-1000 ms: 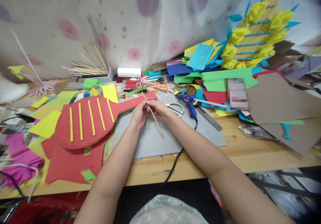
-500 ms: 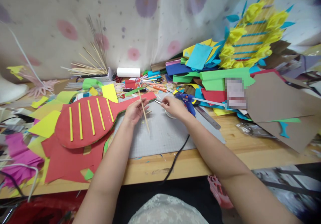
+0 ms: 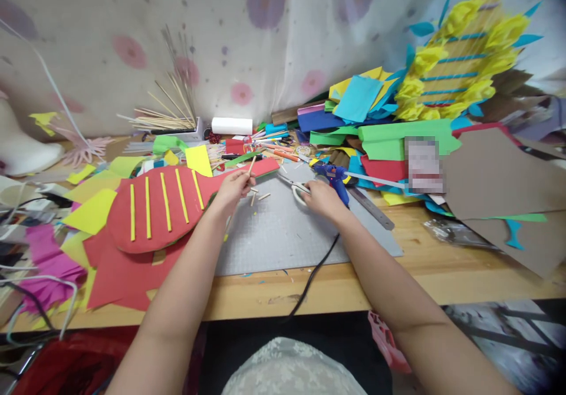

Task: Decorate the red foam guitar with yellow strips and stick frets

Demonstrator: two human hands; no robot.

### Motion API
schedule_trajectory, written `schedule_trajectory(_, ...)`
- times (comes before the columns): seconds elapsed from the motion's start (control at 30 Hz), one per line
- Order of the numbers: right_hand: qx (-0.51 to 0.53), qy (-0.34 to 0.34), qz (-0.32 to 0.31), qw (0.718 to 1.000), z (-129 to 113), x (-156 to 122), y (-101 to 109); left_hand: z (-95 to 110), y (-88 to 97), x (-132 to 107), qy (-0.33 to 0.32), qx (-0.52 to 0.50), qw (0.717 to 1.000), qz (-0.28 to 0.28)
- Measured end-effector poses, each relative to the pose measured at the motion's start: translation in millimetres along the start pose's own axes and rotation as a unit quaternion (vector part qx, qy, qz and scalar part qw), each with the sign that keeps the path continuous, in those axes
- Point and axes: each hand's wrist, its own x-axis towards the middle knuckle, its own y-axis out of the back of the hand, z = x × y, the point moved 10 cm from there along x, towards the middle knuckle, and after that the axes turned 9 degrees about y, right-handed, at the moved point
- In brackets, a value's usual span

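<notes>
Left hand (image 3: 239, 187), at the centre of the frame, is closed with the fingers gripping a thin wooden stick (image 3: 252, 164); the stick slants, its upper end projecting above the fingers. Right hand (image 3: 323, 197), right of centre, is closed on the handles of the scissors (image 3: 295, 186), whose blades point toward the upper left. Short stick pieces (image 3: 264, 196) lie on the grey cutting mat (image 3: 269, 239) between the hands, nearer the left. A red guitar-shaped panel (image 3: 140, 215) bearing five yellow strips (image 3: 165, 201) occupies the left of the frame. Just beyond the right hand lies a blue glue gun (image 3: 336, 180); a metal ruler (image 3: 372, 208) lies to its lower right.
</notes>
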Motion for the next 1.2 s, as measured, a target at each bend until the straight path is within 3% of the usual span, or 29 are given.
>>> schedule_trajectory(0.17,0.234,-0.014,-0.039,0.971,18.9,-12.0,2.0,2.4,5.4,-1.3,-0.018,0.049,0.998,0.041)
schedule_trajectory(0.27,0.293,-0.006,-0.01,0.956,17.7,-10.8,4.2,-3.0,7.5,-0.2,-0.023,0.044,0.996,0.072)
schedule_trajectory(0.37,0.294,0.007,0.06,0.954,5.5,-4.6,7.1,-8.3,3.4,0.3,-0.039,0.046,0.995,0.075)
schedule_trajectory(0.43,0.282,0.011,0.073,0.956,-7.5,-0.8,2.1,-10.0,-0.7,-0.5,-0.052,0.052,0.995,0.066)
schedule_trajectory(0.7,0.263,0.113,-0.001,0.958,-57.7,2.6,-14.9,3.2,-17.6,-15.1,-0.101,0.144,0.984,0.023)
schedule_trajectory(1.0,0.216,0.128,-0.044,0.967,-62.6,-1.3,-20.1,-0.3,-19.9,-15.4,-0.09,0.207,0.974,0.026)
schedule_trajectory(1.2,0.163,0.1,-0.029,0.981,-56.7,0.8,-17.7,-2.9,-23.3,-13.2,-0.071,0.213,0.975,0.008)
